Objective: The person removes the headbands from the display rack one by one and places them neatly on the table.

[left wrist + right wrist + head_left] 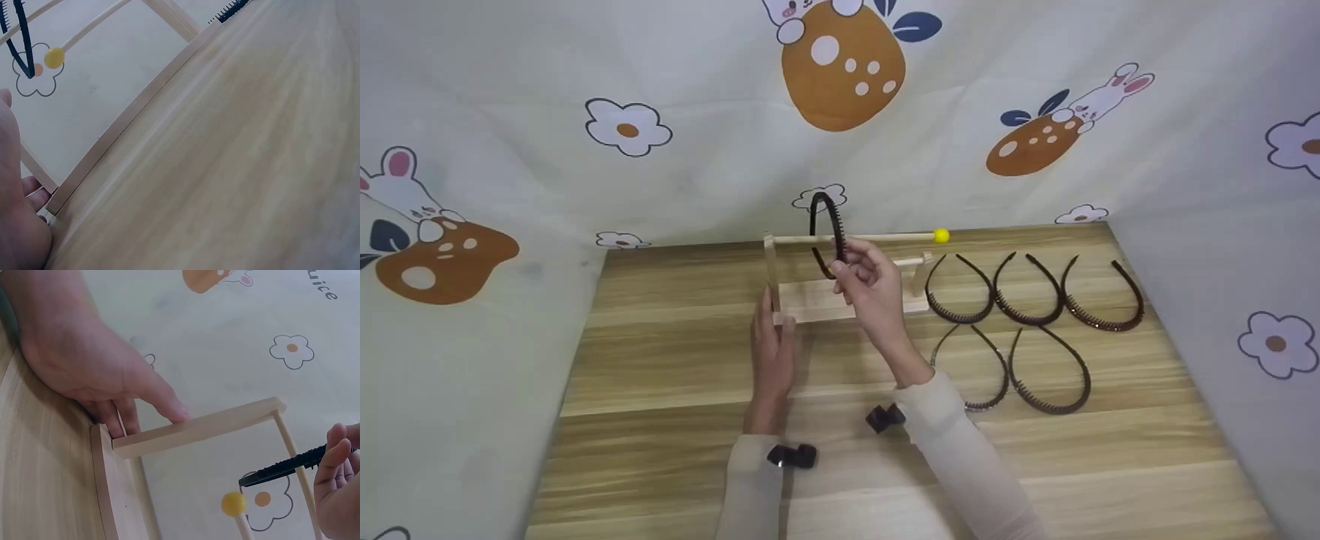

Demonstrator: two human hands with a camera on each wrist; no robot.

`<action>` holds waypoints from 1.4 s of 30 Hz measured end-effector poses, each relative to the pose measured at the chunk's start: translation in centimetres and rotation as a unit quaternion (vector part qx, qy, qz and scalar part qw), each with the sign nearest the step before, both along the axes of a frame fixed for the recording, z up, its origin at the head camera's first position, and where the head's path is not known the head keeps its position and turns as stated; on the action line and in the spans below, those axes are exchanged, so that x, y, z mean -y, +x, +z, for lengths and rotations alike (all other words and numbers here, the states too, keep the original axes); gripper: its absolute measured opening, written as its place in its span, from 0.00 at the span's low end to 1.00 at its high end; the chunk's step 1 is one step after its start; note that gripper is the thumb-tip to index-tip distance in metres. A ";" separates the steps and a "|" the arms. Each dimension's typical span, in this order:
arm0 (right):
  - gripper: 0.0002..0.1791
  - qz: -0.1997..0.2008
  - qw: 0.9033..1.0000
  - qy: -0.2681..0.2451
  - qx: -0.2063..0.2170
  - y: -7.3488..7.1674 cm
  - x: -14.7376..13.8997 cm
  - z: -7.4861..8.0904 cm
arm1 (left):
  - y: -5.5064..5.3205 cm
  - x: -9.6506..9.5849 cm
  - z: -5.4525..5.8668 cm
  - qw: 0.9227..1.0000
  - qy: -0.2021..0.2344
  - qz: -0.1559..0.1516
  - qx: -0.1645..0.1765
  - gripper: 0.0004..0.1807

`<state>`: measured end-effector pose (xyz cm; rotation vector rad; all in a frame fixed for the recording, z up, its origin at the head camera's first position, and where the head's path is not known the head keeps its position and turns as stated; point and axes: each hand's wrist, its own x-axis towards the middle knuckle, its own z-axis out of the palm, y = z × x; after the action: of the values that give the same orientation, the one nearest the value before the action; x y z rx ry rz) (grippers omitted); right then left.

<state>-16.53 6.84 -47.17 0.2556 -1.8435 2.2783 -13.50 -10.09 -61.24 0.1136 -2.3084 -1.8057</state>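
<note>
A wooden rack stands on the table, with two posts and pale rods; the upper rod ends in a yellow ball. My right hand pinches a dark toothed headband between thumb and fingers. The headband stands on edge, looped around the upper rod left of its middle. At the rack's left end my left hand holds the post's foot, its thumb along the post and its other fingers low by the base.
Several dark headbands lie in two rows on the table right of the rack, among them a front headband and a far right headband. Behind the wood-grain table hangs a printed cloth, with more cloth at both sides.
</note>
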 end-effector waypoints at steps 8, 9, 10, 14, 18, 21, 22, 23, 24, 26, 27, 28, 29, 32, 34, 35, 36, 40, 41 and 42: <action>0.18 -0.012 1.000 -0.011 -0.005 0.1 -1.3 0.2 | 0.0 0.0 0.0 1.000 0.001 -0.001 0.005 0.37; 0.17 -0.013 1.000 -0.012 -0.004 0.1 -1.4 0.2 | 0.0 0.0 0.1 1.000 0.001 -0.002 0.006 0.37; 0.17 -0.014 1.000 -0.014 -0.003 0.1 -1.6 0.2 | 0.0 0.0 0.1 1.000 0.000 -0.002 0.006 0.37; 0.15 -0.020 1.000 -0.016 -0.003 0.2 -2.4 0.2 | 0.0 0.0 0.1 1.000 -0.007 -0.003 0.003 0.37; 0.13 -0.031 0.999 -0.017 -0.019 0.2 -3.1 0.1 | 0.0 0.0 0.0 1.000 -0.002 -0.007 -0.003 0.37; 0.13 -0.040 0.999 -0.018 -0.033 0.2 -3.7 0.0 | 0.0 0.1 -0.1 1.000 0.004 -0.008 -0.007 0.37; 0.14 -0.041 0.998 -0.018 -0.035 0.2 -3.9 0.0 | 0.0 0.1 -0.1 1.000 0.005 -0.009 -0.008 0.37; 0.14 -0.044 0.998 -0.016 -0.037 0.2 -4.0 0.0 | 0.0 0.1 -0.1 1.000 0.006 -0.009 -0.009 0.37; 0.14 -0.046 0.998 -0.015 -0.038 0.2 -4.2 -0.1 | 0.0 0.1 -0.2 1.000 0.006 -0.009 -0.010 0.37; 0.14 -0.049 0.998 -0.014 -0.038 0.3 -4.5 -0.1 | 0.0 0.1 -0.3 1.000 0.007 -0.009 -0.011 0.37; 0.14 -0.050 0.998 -0.013 -0.039 0.3 -4.7 -0.1 | -0.1 0.1 -0.3 1.000 0.009 -0.009 -0.011 0.37; 0.14 -0.051 0.998 -0.011 -0.040 0.3 -4.8 -0.1 | -0.1 0.1 -0.3 1.000 0.011 -0.008 -0.011 0.37; 0.14 -0.052 0.998 -0.009 -0.042 0.3 -5.0 -0.2 | -0.1 0.0 -0.3 1.000 0.011 -0.007 -0.010 0.37; 0.13 -0.053 0.997 -0.003 -0.048 0.4 -5.6 -0.2 | 0.0 -0.1 -0.2 1.000 0.010 -0.001 -0.007 0.36; 0.13 -0.056 0.997 0.002 -0.052 0.4 -6.0 -0.3 | 0.1 -0.1 -0.1 1.000 0.007 0.001 -0.005 0.36; 0.13 -0.059 0.997 0.004 -0.053 0.4 -6.2 -0.3 | 0.1 -0.1 -0.1 1.000 0.004 0.002 -0.004 0.36; 0.13 -0.063 0.997 0.005 -0.053 0.4 -6.4 -0.4 | 0.1 -0.1 -0.1 1.000 0.004 0.002 -0.004 0.37; 0.13 -0.074 0.996 0.010 -0.052 0.5 -7.1 -0.5 | 0.0 -0.1 -0.1 1.000 0.005 0.000 -0.003 0.37; 0.13 -0.076 0.996 0.010 -0.051 0.5 -7.3 -0.5 | 0.0 -0.1 -0.1 1.000 0.005 0.000 -0.002 0.37; 0.13 -0.077 0.996 0.010 -0.049 0.5 -7.4 -0.5 | 0.0 -0.1 -0.1 1.000 0.005 -0.001 -0.001 0.37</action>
<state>-16.02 14.27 -47.71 0.2162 -1.7720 2.1069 -13.54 -9.99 -61.32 0.1113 -2.2993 -1.8183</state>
